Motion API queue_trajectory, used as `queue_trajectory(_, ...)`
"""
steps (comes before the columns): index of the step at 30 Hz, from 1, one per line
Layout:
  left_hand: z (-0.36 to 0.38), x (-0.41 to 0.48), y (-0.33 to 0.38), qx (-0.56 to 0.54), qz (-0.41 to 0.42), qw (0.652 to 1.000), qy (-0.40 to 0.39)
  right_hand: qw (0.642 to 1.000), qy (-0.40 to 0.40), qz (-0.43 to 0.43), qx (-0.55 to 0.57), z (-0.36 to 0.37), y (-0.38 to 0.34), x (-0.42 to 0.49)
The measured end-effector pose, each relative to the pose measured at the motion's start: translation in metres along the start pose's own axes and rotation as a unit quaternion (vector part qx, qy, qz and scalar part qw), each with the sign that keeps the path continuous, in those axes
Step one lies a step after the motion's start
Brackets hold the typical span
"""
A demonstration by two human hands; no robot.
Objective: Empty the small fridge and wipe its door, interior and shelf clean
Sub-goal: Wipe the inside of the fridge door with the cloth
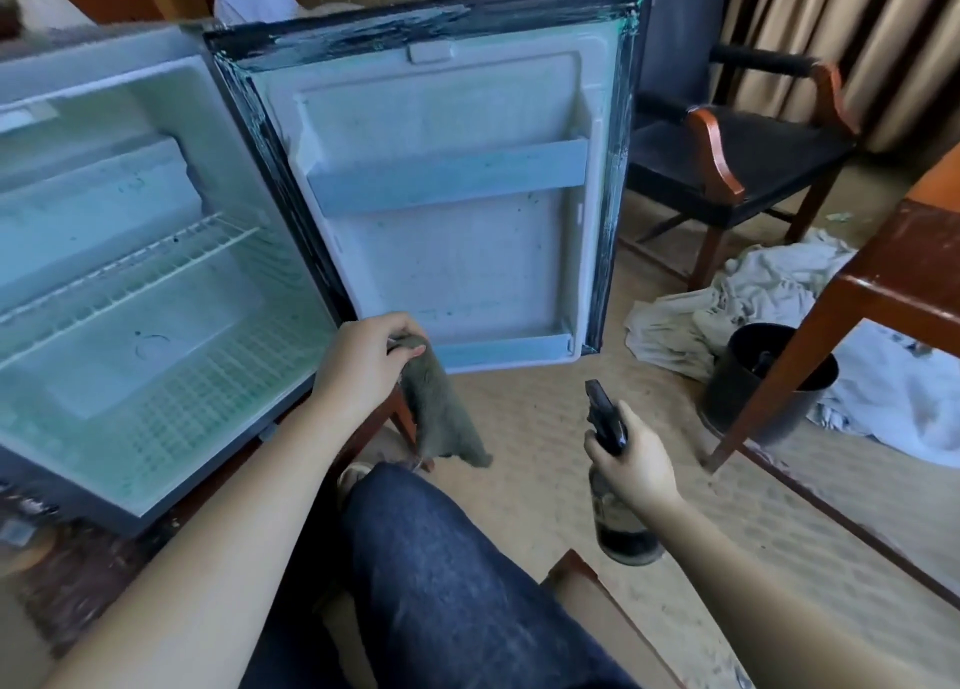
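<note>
The left hand (363, 361) has its fingers curled around the top edge of a grey-green cloth (441, 418), pinching it against the thumb. The rest of the cloth hangs loose below the knuckles. Just beyond this hand, and a little to its right, stands the inner face of the fridge door (457, 272), swung wide open. The hand is near the door's lower hinge-side corner but not touching it. Higher above the hand, a pale rail (447, 176) crosses the door liner, and a dark, smeared gasket (415, 28) frames the door.

To the left of the left hand the small fridge (156, 501) gapes open. Its white wire shelf (130, 283) runs across the interior at mid height, and specks show on the pale liner.

The right hand (639, 459) is wrapped around the neck of a spray bottle (623, 527), which it holds upright over the carpet, well apart from the left hand. The black nozzle rises above the fingers and tilts toward the door, and dark liquid sits at the bottle's base below the palm. Whether a finger rests on the trigger cannot be told.

Beyond and to the right of the right hand stands a black bin (763, 376) beside a wooden leg (810, 345), with crumpled white cloths (753, 293) behind it. Farther off is a dark armchair (727, 142). Between the two forearms is a knee in blue denim (441, 558).
</note>
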State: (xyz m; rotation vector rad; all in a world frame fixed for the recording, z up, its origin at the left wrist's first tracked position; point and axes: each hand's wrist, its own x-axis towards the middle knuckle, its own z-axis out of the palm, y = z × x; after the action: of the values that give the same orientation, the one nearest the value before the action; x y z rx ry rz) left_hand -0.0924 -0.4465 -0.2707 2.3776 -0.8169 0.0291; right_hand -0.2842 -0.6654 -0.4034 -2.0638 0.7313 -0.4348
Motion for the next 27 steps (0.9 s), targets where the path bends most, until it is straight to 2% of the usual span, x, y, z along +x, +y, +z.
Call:
queue_trajectory(4, -0.029, 0.011, 0.006, -0.025, 0.007, 0.999, 0.035, 0.992, 0.043, -0.093, 0.080, -0.012, -0.082, 0.023)
queue_trajectory(9, -0.070, 0.031, 0.022, -0.055, 0.041, 0.993, 0.098, 0.955, 0.107, -0.233, 0.150, -0.040, -0.210, 0.055)
queue_trajectory(13, -0.094, 0.039, 0.030, -0.055, 0.054, 0.989, 0.125, 0.950, 0.118, -0.248, 0.146, -0.036, -0.255, 0.071)
queue_trajectory(18, -0.114, 0.031, 0.015, -0.043, 0.038, 0.986, 0.155, 0.950, 0.086, -0.273, 0.127, -0.007, -0.271, 0.069)
queue_trajectory(23, -0.138, 0.013, -0.027, -0.033, -0.013, 0.982, 0.185, 0.946, 0.018, -0.298, 0.125, 0.048, -0.296, 0.060)
queue_trajectory(27, -0.159, -0.007, -0.056, -0.030, -0.053, 0.980, 0.191, 0.956, 0.012, -0.272, 0.113, 0.089, -0.311, 0.055)
